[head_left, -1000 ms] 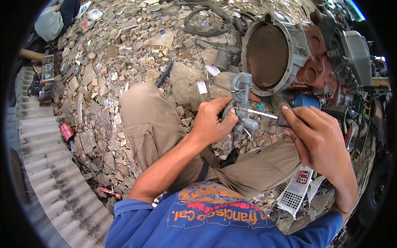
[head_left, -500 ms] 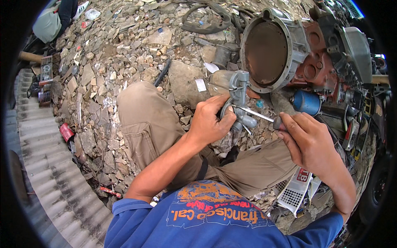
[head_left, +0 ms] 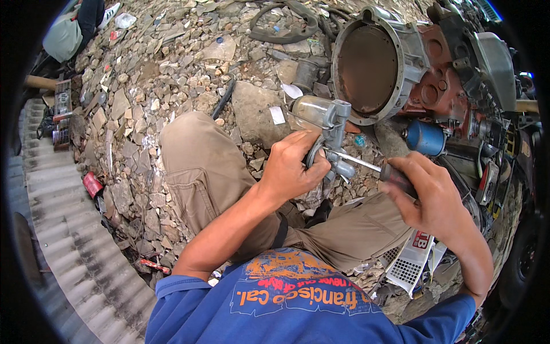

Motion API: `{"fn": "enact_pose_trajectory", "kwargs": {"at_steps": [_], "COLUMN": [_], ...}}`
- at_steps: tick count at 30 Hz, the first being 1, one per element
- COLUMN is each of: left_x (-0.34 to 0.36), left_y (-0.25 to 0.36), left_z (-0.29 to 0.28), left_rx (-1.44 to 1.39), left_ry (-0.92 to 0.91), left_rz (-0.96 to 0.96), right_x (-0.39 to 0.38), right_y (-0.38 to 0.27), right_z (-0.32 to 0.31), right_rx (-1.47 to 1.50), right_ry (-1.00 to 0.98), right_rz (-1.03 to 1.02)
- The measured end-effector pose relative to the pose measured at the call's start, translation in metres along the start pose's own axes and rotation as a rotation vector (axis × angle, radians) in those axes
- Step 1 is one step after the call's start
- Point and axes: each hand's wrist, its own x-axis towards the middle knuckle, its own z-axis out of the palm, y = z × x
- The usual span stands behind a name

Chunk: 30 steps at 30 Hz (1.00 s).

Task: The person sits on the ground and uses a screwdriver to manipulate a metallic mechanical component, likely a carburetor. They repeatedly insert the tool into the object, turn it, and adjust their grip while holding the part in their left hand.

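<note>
My left hand (head_left: pixel 289 172) grips a grey cast-metal assembly (head_left: pixel 336 132), with a clear bowl (head_left: pixel 312 112) on top, fingertips closed at its round side plate. My right hand (head_left: pixel 435 195) is curled round the dark red-and-black handle of a screwdriver (head_left: pixel 399 180), whose steel shaft reaches left into the assembly beside my left thumb; its tip is too small to make out. My khaki-trousered legs (head_left: pixel 203 172) lie bent beneath both hands.
A large round housing (head_left: pixel 366 74) on a red engine block (head_left: pixel 435 86) and a blue cylinder (head_left: pixel 424 137) stand at right. Rubble (head_left: pixel 137 92) surrounds me. A curved rubber strip (head_left: pixel 275 34) lies behind. Corrugated sheet (head_left: pixel 74 229) edges the left. Another person's leg (head_left: pixel 63 40) shows top left.
My right hand has shifted its fingers on the screwdriver handle, exposing more of it, and the handle is turned slightly. The assembly in my left hand has moved only slightly.
</note>
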Motion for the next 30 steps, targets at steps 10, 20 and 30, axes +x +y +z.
{"fn": "enact_pose_trajectory", "kwargs": {"at_steps": [10,20,30], "left_x": [0.000,-0.003,-0.007], "left_y": [0.002,0.002,-0.001], "left_z": [-0.002,-0.001,0.002], "left_rx": [0.060,0.024,0.014], "left_ry": [-0.005,-0.005,-0.015], "left_rz": [0.024,0.008,-0.021], "right_x": [-0.009,-0.001,0.002], "right_y": [0.006,0.001,0.003], "right_z": [0.004,0.000,-0.004], "right_rx": [0.050,0.008,0.045], "right_ry": [-0.145,-0.166,-0.149], "right_rz": [0.066,0.079,0.052]}}
